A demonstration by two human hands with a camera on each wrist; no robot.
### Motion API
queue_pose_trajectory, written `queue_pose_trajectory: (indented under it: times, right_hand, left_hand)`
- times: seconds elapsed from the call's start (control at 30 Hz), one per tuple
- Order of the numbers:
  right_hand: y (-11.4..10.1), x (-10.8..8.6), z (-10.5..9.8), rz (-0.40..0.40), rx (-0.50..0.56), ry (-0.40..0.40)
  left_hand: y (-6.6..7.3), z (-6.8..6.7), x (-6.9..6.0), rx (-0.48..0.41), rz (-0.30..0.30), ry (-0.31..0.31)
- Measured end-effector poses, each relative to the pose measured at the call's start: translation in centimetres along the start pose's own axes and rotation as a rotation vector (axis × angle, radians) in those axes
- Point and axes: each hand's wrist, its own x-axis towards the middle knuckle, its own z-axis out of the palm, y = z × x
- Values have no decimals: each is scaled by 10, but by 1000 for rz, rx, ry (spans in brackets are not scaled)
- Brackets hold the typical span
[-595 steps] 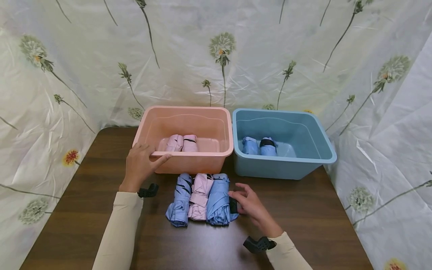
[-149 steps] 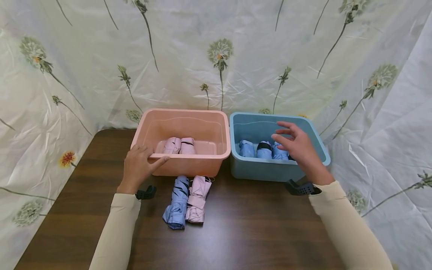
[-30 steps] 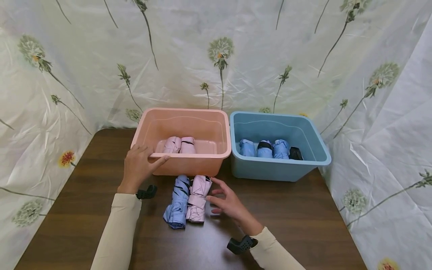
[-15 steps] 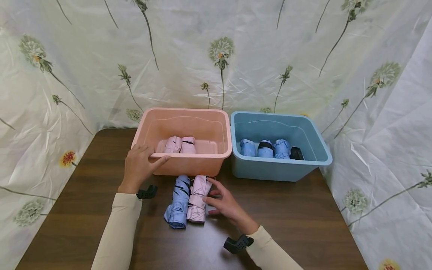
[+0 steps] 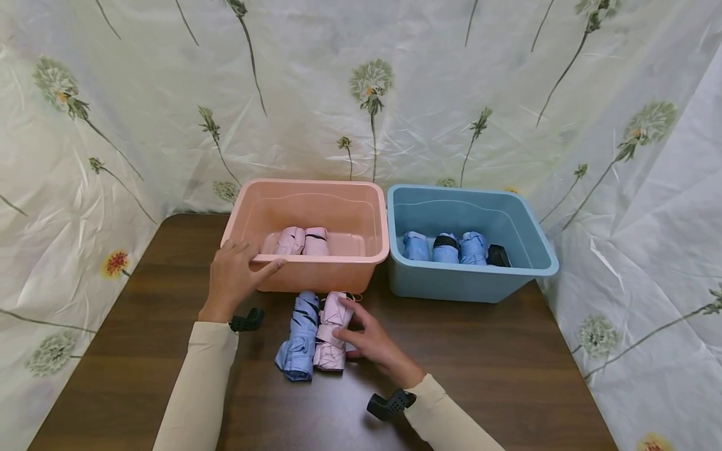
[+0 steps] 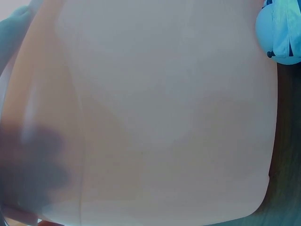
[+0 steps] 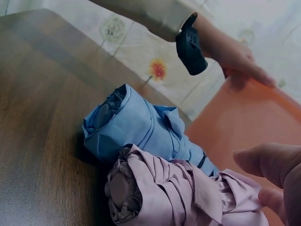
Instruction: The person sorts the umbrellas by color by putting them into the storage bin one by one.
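Observation:
A folded pink umbrella [image 5: 331, 344] lies on the table beside a folded blue umbrella [image 5: 301, 344]. My right hand [image 5: 372, 341] is at the pink umbrella's right side, its thumb over the top. In the right wrist view the thumb [image 7: 256, 157] is spread above the fabric, and a finger reaches the umbrella's side. My left hand [image 5: 230, 279] holds the near left corner of the salmon-pink plastic bin [image 5: 316, 274], fingers over the rim and thumb along the front. Two pink umbrellas [image 5: 290, 241] lie inside that bin.
A blue plastic bin [image 5: 445, 282] stands right against the pink one, with several folded blue umbrellas [image 5: 416, 246] and a black item [image 5: 498, 255] inside. Both bins stand on the dark wooden table [image 5: 474, 357], with a flower-patterned curtain [image 5: 304, 81] behind and beside them.
Earlier, a third umbrella, blue, left the table row for the blue bin. Over the last second my right hand has moved left onto the pink umbrella. My left hand has stayed on the bin corner.

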Motion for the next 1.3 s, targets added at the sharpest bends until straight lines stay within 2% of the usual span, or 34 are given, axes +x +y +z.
queue_pose_trajectory:
  times: [0.53,0.8,1.07,1.17,1.3]
  right_hand:
    - [1,8,3,-14,-81,-53]
    - [1,14,6,-62,-150,-60]
    - [4,16,14,-176,-343,32]
    - [5,14,18,-172,-414,78]
    - [4,14,22,-117,-465,116]
  left_hand:
    - [-1,1,0,-6,7,9]
    - [-2,2,0,-8,20,25]
    - [-3,2,-1,-4,23,33]
    - [-3,2,-1,-4,24,32]
    - [-2,3,-1,-6,17,20]
